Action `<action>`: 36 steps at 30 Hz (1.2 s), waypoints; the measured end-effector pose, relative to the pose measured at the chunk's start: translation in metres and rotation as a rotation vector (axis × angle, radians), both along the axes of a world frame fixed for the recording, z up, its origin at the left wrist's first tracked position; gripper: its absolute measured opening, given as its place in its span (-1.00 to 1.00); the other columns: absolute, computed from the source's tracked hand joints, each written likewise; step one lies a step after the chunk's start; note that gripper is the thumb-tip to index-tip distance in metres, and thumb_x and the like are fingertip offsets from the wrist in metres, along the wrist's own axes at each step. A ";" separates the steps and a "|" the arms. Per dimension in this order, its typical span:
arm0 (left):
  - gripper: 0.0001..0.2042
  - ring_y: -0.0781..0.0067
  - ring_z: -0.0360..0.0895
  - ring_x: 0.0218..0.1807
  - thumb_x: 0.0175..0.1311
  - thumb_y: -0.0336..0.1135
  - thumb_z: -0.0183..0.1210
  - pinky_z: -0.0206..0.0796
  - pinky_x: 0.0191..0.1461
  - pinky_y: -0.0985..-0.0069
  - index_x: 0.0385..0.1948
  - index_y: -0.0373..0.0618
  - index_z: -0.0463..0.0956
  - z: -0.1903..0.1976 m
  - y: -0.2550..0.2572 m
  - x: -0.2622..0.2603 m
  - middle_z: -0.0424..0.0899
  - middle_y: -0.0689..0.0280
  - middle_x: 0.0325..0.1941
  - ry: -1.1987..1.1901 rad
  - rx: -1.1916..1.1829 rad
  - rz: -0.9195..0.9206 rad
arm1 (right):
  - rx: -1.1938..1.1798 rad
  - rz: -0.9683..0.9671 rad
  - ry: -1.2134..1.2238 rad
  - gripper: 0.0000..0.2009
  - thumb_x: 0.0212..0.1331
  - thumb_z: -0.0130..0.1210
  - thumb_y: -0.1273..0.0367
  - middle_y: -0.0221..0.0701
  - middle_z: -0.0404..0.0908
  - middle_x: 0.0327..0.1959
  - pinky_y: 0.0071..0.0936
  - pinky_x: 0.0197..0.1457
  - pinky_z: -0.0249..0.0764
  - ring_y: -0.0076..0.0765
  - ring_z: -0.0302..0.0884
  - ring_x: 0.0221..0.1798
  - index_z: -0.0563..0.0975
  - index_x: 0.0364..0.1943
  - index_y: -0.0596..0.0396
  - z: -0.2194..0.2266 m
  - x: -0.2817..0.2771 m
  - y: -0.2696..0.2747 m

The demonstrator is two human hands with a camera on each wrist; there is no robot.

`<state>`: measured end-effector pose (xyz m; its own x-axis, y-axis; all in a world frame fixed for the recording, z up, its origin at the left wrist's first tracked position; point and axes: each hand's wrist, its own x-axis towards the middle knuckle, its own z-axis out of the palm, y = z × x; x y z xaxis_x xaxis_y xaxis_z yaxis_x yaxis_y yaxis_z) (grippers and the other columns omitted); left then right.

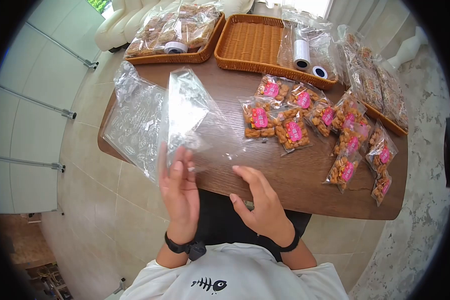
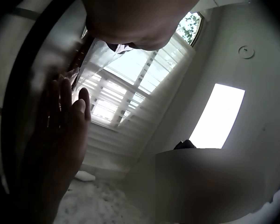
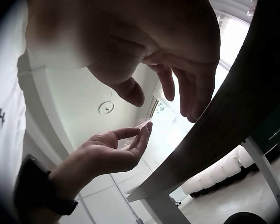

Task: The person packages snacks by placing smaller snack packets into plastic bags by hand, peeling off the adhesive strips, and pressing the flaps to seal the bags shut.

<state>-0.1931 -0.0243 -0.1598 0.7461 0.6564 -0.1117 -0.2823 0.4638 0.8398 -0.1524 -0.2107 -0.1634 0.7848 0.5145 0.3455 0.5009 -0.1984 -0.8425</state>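
My left hand [image 1: 181, 200] is at the table's near edge, palm turned inward. In the right wrist view, the left hand [image 3: 109, 154] pinches a bit of clear plastic at its fingertips. A clear plastic bag [image 1: 185, 107], shiny and flat, stretches away from those fingers over the table. Beside it lies a stack of printed clear bags [image 1: 135, 120], partly overlapped by it. To the right, my right hand [image 1: 262, 205] hovers by the table edge with loosely bent fingers and thumb apart, holding nothing.
Several packets of twisted snacks [image 1: 294, 131] with pink labels lie on the right of the wooden table [image 1: 210, 175]. Behind are a filled wicker basket [image 1: 207, 47] and another wicker tray [image 1: 250, 42] with label rolls [image 1: 301, 52]. A third basket [image 1: 385, 117] of bagged snacks stands far right.
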 end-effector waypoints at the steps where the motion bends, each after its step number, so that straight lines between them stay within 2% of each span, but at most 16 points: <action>1: -0.33 0.40 0.56 0.34 0.52 -0.40 0.19 0.49 0.31 0.51 0.61 -0.14 0.09 -0.001 -0.011 0.000 0.59 0.09 0.35 0.002 -0.001 -0.002 | 0.096 -0.029 0.151 -0.44 0.29 0.29 0.46 -0.01 0.56 0.24 -0.18 0.33 0.55 0.05 0.61 0.25 0.42 0.38 0.19 -0.002 0.000 0.001; 5: -0.22 0.29 0.61 0.31 0.50 -0.40 0.23 0.50 0.27 0.52 0.65 -0.11 -0.05 -0.002 -0.043 0.001 0.60 -0.03 0.34 0.098 0.013 -0.149 | 0.285 -0.068 0.550 -0.40 0.41 0.24 0.40 0.04 0.54 0.31 -0.27 0.35 0.55 -0.15 0.62 0.26 0.33 0.49 0.22 -0.001 0.007 0.001; 8: -0.18 0.26 0.60 0.33 0.47 -0.43 0.26 0.52 0.25 0.52 0.66 -0.07 -0.07 -0.005 -0.044 0.004 0.59 -0.08 0.34 0.104 -0.001 -0.110 | 0.340 -0.044 0.622 -0.47 0.44 0.20 0.44 -0.07 0.58 0.27 -0.33 0.32 0.56 -0.22 0.62 0.25 0.39 0.44 0.25 -0.009 0.010 0.000; 10: -0.11 0.13 0.60 0.33 0.47 -0.45 0.26 0.52 0.31 0.37 0.68 -0.01 -0.20 -0.008 -0.042 0.002 0.47 -0.18 0.44 0.047 0.046 -0.178 | 0.385 -0.022 0.645 -0.52 0.44 0.19 0.47 -0.12 0.59 0.23 -0.36 0.31 0.57 -0.25 0.62 0.25 0.42 0.41 0.26 -0.020 0.009 0.001; 13: 0.02 0.11 0.59 0.34 0.35 -0.42 0.38 0.54 0.28 0.42 0.69 0.00 -0.26 -0.004 -0.039 -0.001 0.29 -0.18 0.57 -0.009 0.153 -0.276 | 0.474 -0.067 0.662 -0.62 0.43 0.16 0.53 -0.21 0.62 0.15 -0.41 0.29 0.57 -0.32 0.63 0.22 0.51 0.30 0.29 -0.017 0.008 0.001; 14: 0.08 -0.04 0.45 0.47 0.32 -0.17 0.42 0.47 0.41 0.21 0.69 0.01 -0.30 -0.003 -0.033 -0.002 0.11 -0.21 0.64 -0.015 0.240 -0.320 | 0.518 -0.132 0.658 -0.67 0.43 0.15 0.55 -0.25 0.63 0.11 -0.43 0.28 0.57 -0.35 0.64 0.20 0.55 0.23 0.30 -0.015 0.009 0.000; 15: 0.08 -0.04 0.45 0.47 0.32 -0.17 0.42 0.47 0.41 0.21 0.69 0.01 -0.30 -0.006 -0.025 -0.005 0.11 -0.21 0.64 -0.012 0.242 -0.321 | 0.521 -0.133 0.659 -0.67 0.43 0.15 0.55 -0.25 0.63 0.11 -0.43 0.28 0.57 -0.35 0.64 0.20 0.55 0.23 0.30 -0.015 0.011 -0.003; 17: 0.12 -0.18 0.21 0.61 0.30 0.20 0.33 0.27 0.57 -0.02 0.69 0.02 -0.30 -0.013 -0.003 -0.011 0.04 -0.21 0.67 -0.210 0.073 -0.359 | 0.415 -0.253 0.528 -0.75 0.41 0.14 0.58 -0.27 0.64 0.06 -0.47 0.24 0.58 -0.40 0.65 0.14 0.60 0.11 0.31 -0.017 0.016 -0.014; 18: 0.15 -0.26 0.01 0.69 0.29 0.44 0.16 0.05 0.64 -0.22 0.68 -0.08 -0.30 -0.007 0.011 -0.015 -0.03 -0.17 0.70 -0.160 0.074 -0.415 | 0.403 -0.298 0.496 -0.83 0.39 0.13 0.61 -0.29 0.64 0.00 -0.49 0.20 0.59 -0.43 0.67 0.08 0.63 -0.01 0.32 -0.014 0.019 -0.017; 19: 0.23 -0.27 0.08 0.66 0.21 0.48 0.24 -0.03 0.57 -0.49 0.68 -0.05 -0.34 0.003 0.014 -0.019 -0.11 -0.19 0.71 -0.109 0.032 -0.338 | 0.405 -0.305 0.501 -0.83 0.39 0.13 0.61 -0.29 0.64 0.00 -0.49 0.20 0.59 -0.43 0.67 0.08 0.63 -0.01 0.32 -0.015 0.019 -0.021; 21: 0.21 -0.32 0.05 0.67 0.24 0.53 0.15 -0.04 0.59 -0.47 0.67 -0.16 -0.28 -0.005 0.035 -0.027 -0.10 -0.23 0.70 -0.247 -0.150 -0.381 | 0.345 -0.342 0.415 -0.84 0.36 0.12 0.65 -0.30 0.65 -0.04 -0.51 0.17 0.60 -0.44 0.68 0.05 0.63 -0.05 0.32 -0.017 0.020 -0.029; 23: 0.13 -0.33 0.06 0.66 0.34 0.48 0.09 0.10 0.58 -0.37 0.66 -0.18 -0.24 0.003 0.046 -0.031 -0.02 -0.25 0.67 -0.053 -0.146 -0.446 | 0.369 -0.369 0.408 -0.87 0.33 0.11 0.68 -0.31 0.64 -0.09 -0.53 0.11 0.62 -0.45 0.69 -0.01 0.62 -0.12 0.31 -0.018 0.019 -0.030; 26: -0.05 -0.27 0.36 0.52 0.49 0.20 0.12 0.36 0.48 -0.16 0.65 -0.20 -0.20 -0.008 0.055 -0.029 0.26 -0.28 0.55 -0.110 -0.228 -0.410 | 0.372 -0.332 0.435 -0.88 0.33 0.09 0.71 -0.32 0.62 -0.13 -0.55 0.06 0.63 -0.45 0.70 -0.07 0.60 -0.18 0.30 -0.022 0.018 -0.036; 28: -0.21 -0.07 0.68 0.23 0.56 -0.16 0.11 0.60 0.24 0.16 0.64 -0.19 -0.17 -0.010 0.062 -0.028 0.59 -0.24 0.28 0.056 0.059 -0.331 | 0.382 -0.349 0.441 -0.90 0.32 0.08 0.71 -0.33 0.60 -0.17 -0.56 0.03 0.63 -0.46 0.69 -0.11 0.58 -0.22 0.30 -0.022 0.017 -0.037; 31: -0.25 0.15 0.78 -0.04 0.53 -0.40 0.09 0.66 0.03 0.36 0.64 -0.16 -0.15 0.003 0.052 -0.017 0.76 -0.08 0.00 0.093 0.192 -0.268 | 0.363 -0.339 0.404 -0.91 0.32 0.09 0.70 -0.35 0.60 -0.19 -0.58 0.00 0.62 -0.49 0.68 -0.12 0.57 -0.22 0.29 -0.020 0.016 -0.042; 36: -0.21 0.43 0.69 -0.37 0.50 -0.44 0.08 0.59 -0.25 0.48 0.66 -0.11 -0.19 0.012 0.052 -0.020 0.72 0.13 -0.29 0.149 0.575 -0.198 | 0.330 -0.318 0.425 -0.89 0.33 0.09 0.66 -0.36 0.62 -0.17 -0.61 -0.02 0.58 -0.54 0.65 -0.14 0.58 -0.15 0.25 -0.020 0.014 -0.048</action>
